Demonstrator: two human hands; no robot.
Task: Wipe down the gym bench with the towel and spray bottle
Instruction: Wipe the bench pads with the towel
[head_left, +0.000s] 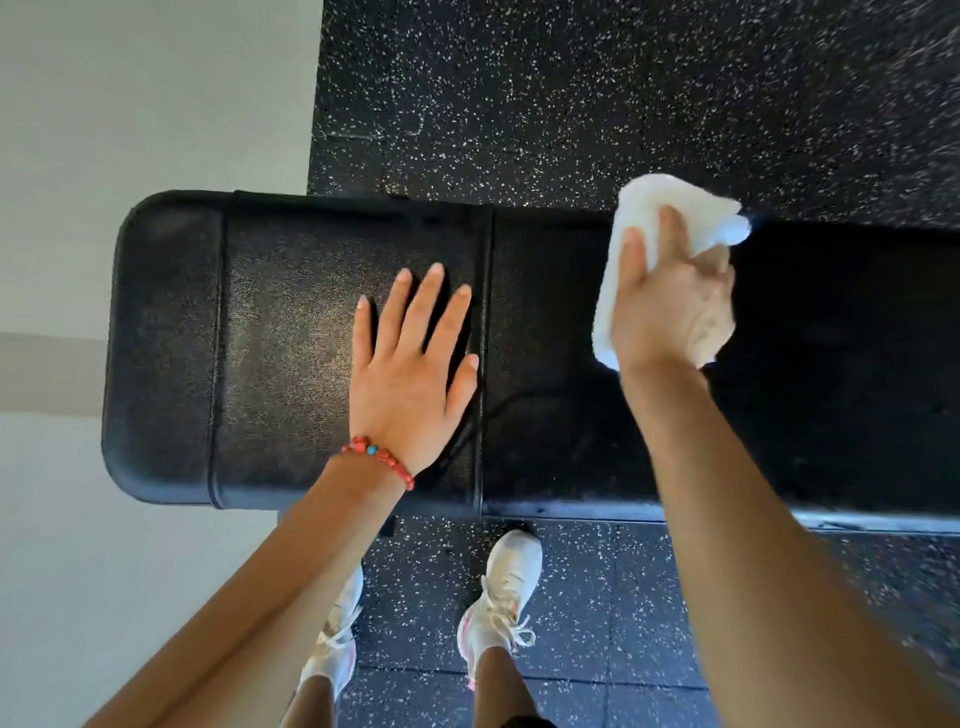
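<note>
A black padded gym bench (291, 332) runs left to right across the view, with a seam between its two pads near the middle. My left hand (413, 374) lies flat on the left pad beside that seam, fingers straight and spread, a red bead bracelet on the wrist. My right hand (670, 306) presses a bunched white towel (644, 208) onto the right pad near its far edge, fingers over the cloth. No spray bottle is in view.
Black rubber flooring (571, 93) with white flecks surrounds the bench. A pale wall (130, 104) stands at the left, close to the bench's end. My two white sneakers (501, 597) stand on the floor just in front of the bench.
</note>
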